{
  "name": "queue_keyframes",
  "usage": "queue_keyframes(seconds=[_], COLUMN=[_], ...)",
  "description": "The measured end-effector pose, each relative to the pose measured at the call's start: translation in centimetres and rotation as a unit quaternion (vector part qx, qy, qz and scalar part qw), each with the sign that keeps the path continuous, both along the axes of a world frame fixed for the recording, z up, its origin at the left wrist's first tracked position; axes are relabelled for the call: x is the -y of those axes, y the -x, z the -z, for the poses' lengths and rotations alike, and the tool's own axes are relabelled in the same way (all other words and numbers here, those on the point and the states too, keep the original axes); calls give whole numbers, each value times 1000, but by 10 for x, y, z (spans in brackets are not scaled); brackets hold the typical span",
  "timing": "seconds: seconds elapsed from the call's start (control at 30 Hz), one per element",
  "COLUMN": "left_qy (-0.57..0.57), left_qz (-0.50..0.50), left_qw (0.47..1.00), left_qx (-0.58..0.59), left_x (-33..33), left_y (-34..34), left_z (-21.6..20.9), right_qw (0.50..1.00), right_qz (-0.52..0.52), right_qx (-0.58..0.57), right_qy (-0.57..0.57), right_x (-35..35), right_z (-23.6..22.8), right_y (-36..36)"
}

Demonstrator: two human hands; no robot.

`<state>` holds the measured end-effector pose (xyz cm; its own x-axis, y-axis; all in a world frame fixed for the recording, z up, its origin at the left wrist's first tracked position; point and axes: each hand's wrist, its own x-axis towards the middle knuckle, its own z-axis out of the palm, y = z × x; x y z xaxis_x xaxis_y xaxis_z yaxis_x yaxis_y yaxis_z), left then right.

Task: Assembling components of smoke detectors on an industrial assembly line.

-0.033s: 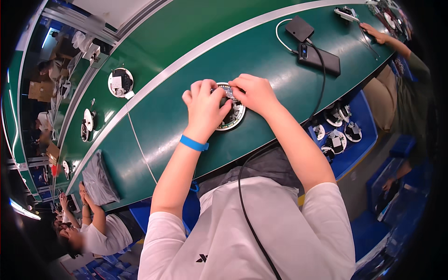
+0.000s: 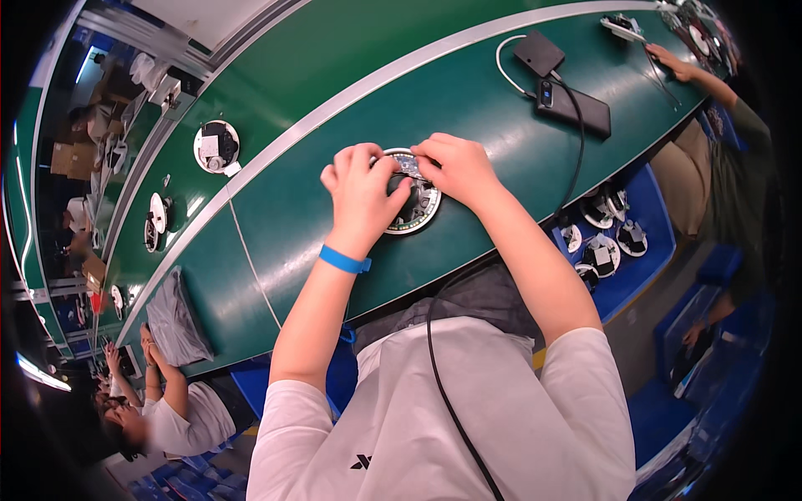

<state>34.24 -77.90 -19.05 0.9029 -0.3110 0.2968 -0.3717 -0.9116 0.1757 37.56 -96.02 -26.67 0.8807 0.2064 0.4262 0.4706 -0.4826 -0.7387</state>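
Note:
A round white device [image 2: 428, 210] with an open top lies on the green bench, a ring of small lights around its rim and dark parts inside. Across its far side sits a small circuit board [image 2: 408, 164]. My left hand [image 2: 359, 194], with a blue band at the wrist, curls over the device's left side. Its fingertips touch the board's left end, and the thumb reaches over the interior. At the other end, my right hand [image 2: 458, 171] has its fingers closed on the board's right end. The fingertips partly hide what they press.
A black power bank [image 2: 572, 108] and a dark box [image 2: 539, 53] lie at the far right, joined by cables. More round devices fill a blue bin [image 2: 639, 280] and stand beyond the metal rail. A grey bag [image 2: 178, 321] lies left. Co-workers sit at both sides.
My left hand has shifted very slightly left, with its fingers a little farther from the board's middle, so more of the board shows. My right hand stays in place.

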Motion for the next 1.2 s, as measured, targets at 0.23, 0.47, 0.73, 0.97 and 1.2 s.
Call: queue_keyframes(seconds=[0.23,0.47,0.73,0.97,1.2], left_qy=[177,412,581,666,723], left_qz=[-238,-445,-380,-298,-208], left_qw=[949,792,706,680,656], left_qx=[110,66,-143,-66,-57], left_x=[-140,-328,-401,-382,-254], left_y=[-19,-89,-127,-111,-87], left_z=[32,16,29,32,-13], right_qw=[998,994,991,982,930], right_qz=[-43,-107,-85,-93,-104], right_qx=[-32,-22,-100,-143,-259], right_qy=[14,7,-27,-83,-241], right_x=[-4,-44,-32,-40,-55], right_z=[3,3,6,15,9], right_y=[10,8,6,1,-47])
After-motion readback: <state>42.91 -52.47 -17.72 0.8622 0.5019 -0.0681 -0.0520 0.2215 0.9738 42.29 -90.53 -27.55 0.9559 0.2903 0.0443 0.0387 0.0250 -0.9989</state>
